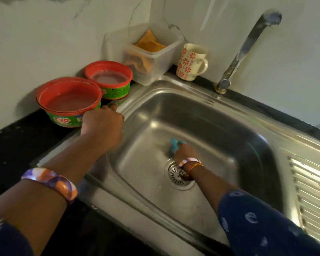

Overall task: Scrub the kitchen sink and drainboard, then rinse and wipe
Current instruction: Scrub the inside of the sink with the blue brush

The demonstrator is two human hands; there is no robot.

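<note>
Right hand point(185, 150) gripping blue scrubber point(175, 143) in sink point(201, 115) | left hand point(102, 121) curled on rim | tub point(68, 104) reads "EXO"

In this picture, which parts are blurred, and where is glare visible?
Head view: the right hand and its blue scrubber are motion-blurred; the tap is soft at its spout; bright glare lies on the drainboard ridges; wide-angle distortion bends the sink rim.
</note>
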